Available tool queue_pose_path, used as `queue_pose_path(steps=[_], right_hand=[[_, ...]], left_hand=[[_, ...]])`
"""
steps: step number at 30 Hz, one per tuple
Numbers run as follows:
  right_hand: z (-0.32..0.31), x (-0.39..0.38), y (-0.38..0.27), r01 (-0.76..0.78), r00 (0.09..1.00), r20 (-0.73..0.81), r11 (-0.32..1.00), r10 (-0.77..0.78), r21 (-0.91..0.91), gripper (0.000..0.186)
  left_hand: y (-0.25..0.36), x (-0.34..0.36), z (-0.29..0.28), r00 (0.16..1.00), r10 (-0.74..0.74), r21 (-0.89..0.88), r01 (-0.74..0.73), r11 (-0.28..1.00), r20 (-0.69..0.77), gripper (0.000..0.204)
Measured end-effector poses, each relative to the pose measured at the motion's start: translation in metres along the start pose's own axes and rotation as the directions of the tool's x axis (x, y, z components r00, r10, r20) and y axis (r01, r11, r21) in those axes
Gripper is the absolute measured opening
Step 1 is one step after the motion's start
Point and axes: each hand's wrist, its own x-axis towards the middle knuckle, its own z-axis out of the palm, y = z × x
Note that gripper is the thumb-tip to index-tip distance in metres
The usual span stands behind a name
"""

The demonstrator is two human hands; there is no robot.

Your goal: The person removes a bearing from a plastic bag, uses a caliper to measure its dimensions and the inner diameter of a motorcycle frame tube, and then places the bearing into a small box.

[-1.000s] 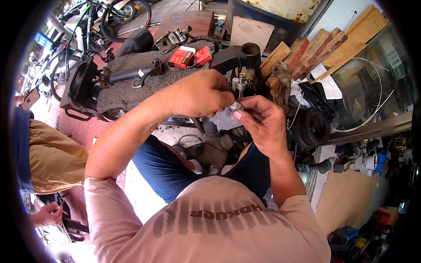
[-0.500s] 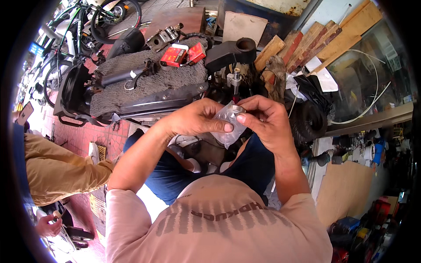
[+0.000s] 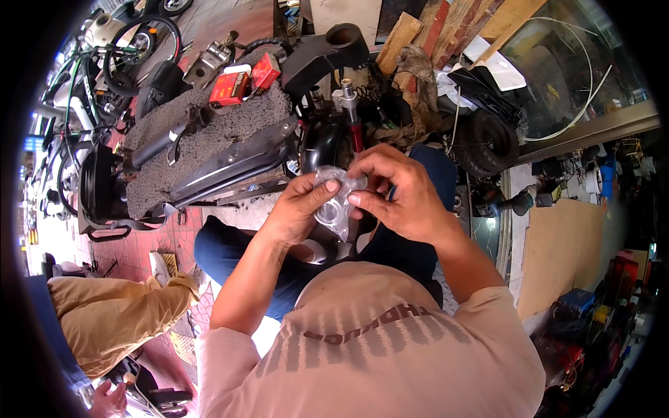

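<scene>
Above my lap, a small clear plastic bag hangs between my two hands, with a round metal ring, like a bearing, showing through its lower part. My left hand pinches the bag's left side, thumb on top. On the other side, my right hand grips the bag's upper right with thumb and fingers. Just beyond the hands stands a metal shaft with a red lower part.
Ahead on the left, a grey mat carries red boxes, a metal bracket and a dark tube. A black arm-like part lies beyond. At right are a tyre and wooden planks. Another person's tan-trousered leg is at left.
The view has shifted, and my hands with the bag appear slightly further left and closer together. The metal ring, earlier at the bag's top by my right fingers, now shows lower in the bag.
</scene>
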Motion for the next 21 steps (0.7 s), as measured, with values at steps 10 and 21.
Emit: queue_pose_path(steps=[10,21], right_hand=[[0.000,-0.002,0.007,-0.209,0.975,0.084,0.977,0.207,0.026,0.033],[0.015,0.007,0.030,-0.096,0.994,-0.032,0.979,0.104,0.180,0.020]], left_hand=[[-0.001,0.005,0.017,0.966,0.197,0.162,-0.170,0.972,-0.169,0.022],[-0.008,0.004,-0.001,0.967,-0.110,-0.135,0.080,0.988,-0.231,0.040]])
